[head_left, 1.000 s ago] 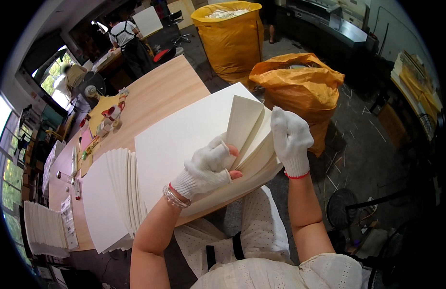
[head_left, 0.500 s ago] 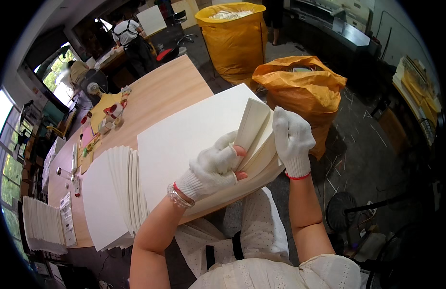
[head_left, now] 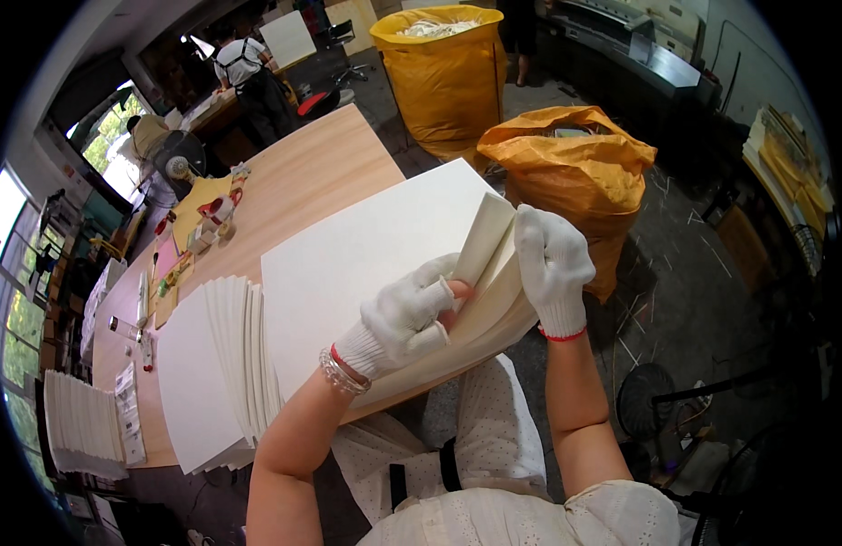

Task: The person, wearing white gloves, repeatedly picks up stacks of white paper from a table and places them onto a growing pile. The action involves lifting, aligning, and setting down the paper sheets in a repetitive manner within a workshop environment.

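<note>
White sheets of paper or thin card (head_left: pixel 357 241) lie in a large stack at the table's near right corner. Their right-hand edges are bent up into a curled flap (head_left: pixel 483 238). My left hand (head_left: pixel 404 314), in a white glove with bare fingertips, is closed on the bent sheets from the left, its thumb and a finger at the flap. Gloved too, my right hand (head_left: pixel 553 264) is closed on the sheets' right edge, its fingertips hidden. A fanned stack of white sheets (head_left: pixel 225 346) rests left of the large one.
The wooden table (head_left: pixel 321 155) also carries tape rolls (head_left: pixel 222 207) and small tools. Two big orange bags (head_left: pixel 439 82) stand beyond it; the nearer bag (head_left: pixel 575 173) is close to my right hand. A fan (head_left: pixel 644 400) stands at the right. Two people work far back.
The left hand's fingers have drawn closer together and shifted slightly up along the flap. The bent flap looks narrower and leans further right. My right hand has hardly moved.
</note>
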The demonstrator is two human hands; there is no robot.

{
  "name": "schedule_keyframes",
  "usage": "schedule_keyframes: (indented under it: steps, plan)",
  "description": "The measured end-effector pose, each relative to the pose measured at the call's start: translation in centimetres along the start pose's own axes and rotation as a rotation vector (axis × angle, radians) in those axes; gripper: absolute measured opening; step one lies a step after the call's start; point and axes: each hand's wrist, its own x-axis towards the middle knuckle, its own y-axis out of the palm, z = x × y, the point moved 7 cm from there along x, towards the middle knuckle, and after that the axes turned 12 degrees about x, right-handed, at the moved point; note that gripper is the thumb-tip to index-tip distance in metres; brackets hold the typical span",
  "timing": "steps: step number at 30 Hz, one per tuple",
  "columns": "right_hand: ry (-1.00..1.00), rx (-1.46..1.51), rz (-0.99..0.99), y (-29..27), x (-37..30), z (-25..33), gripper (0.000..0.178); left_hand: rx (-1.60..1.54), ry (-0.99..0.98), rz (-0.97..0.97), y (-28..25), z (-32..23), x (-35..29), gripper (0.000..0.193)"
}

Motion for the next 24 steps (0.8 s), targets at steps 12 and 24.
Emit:
schedule_keyframes:
  steps: [12, 24]
  plan:
    - [-0.08, -0.11, -0.081, -0.4, 0.2, 1.1, 0.025, 0.038, 0.057, -0.199, -0.8, -0.7, 0.3, 0.04]
    - [0.082, 0.215, -0.024, -0.6, 1.0, 0.1, 0.008, 0.395, 0.144, -0.197, -0.2, -1.4, 0.2, 0.032]
